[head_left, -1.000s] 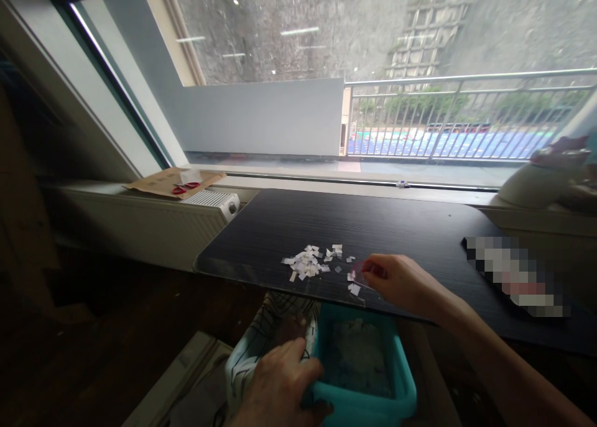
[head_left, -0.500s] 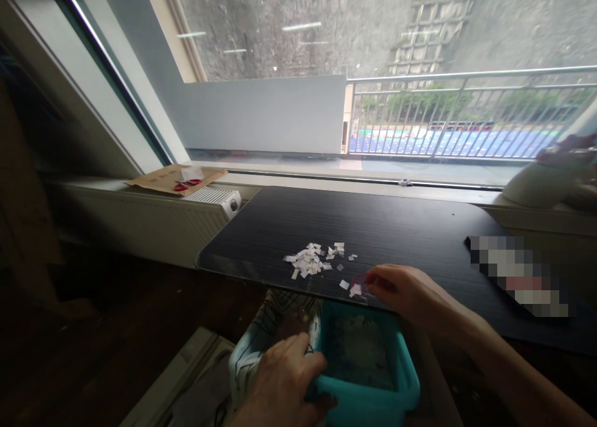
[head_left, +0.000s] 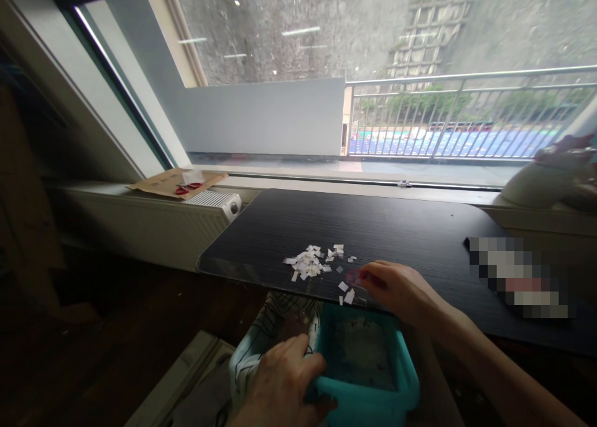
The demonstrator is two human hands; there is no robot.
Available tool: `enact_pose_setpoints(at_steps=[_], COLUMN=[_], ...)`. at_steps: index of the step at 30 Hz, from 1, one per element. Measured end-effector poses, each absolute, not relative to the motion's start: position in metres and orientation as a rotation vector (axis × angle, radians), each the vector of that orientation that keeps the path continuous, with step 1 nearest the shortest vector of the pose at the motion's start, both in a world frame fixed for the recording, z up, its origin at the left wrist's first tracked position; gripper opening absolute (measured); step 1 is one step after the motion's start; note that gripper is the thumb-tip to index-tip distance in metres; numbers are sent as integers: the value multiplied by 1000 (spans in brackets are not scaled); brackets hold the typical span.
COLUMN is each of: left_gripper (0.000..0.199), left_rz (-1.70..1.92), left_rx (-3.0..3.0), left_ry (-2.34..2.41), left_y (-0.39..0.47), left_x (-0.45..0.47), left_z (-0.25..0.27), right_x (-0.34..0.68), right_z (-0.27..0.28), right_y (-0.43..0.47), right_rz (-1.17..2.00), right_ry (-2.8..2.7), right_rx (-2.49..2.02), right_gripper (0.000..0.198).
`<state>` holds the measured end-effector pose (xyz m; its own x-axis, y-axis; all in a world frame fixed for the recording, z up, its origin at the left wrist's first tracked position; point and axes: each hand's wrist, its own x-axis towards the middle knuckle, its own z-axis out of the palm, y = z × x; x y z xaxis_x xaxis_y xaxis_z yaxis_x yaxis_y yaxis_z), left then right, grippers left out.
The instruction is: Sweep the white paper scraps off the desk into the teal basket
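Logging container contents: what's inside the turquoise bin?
Pale, indistinct contents show inside the turquoise bin, too dim to identify. Whatever lies beneath them is covered.

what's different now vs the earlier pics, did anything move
A few loose scraps by the right hand have shifted toward the near edge of the table and slightly left. The right hand still holds the clear pinkish piece. The main pile and the left hand at the turquoise bin stayed put.
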<state>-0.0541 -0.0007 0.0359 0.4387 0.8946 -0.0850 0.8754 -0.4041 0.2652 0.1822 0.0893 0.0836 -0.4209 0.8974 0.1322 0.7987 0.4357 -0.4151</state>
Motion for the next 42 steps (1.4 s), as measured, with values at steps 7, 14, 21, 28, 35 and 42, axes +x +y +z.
enact_pose_setpoints(at_steps=[7, 14, 21, 28, 35, 42], left_gripper=[22, 23, 23, 19, 21, 28], left_rz=[170, 129, 147, 177, 141, 120], left_rx=[2419, 2396, 2391, 2382, 2423, 2443], left_ry=[1518, 1525, 1517, 1512, 1515, 1539], left_y=[-3, -1, -1, -1, -2, -1], left_x=[-55, -55, -56, -56, -58, -58], left_z=[36, 39, 38, 38, 34, 31], right_x=[190, 189, 177, 186, 181, 172], right_z=[84, 86, 82, 81, 83, 80], right_y=[73, 72, 84, 73, 76, 76], right_rz=[531, 581, 446, 514, 557, 530], right_ry=[-2366, -2396, -2388, -2400, -2423, -2449], right_rx=[-1367, -1350, -1366, -1300, -1271, -1234], right_gripper=[22, 20, 26, 23, 21, 23])
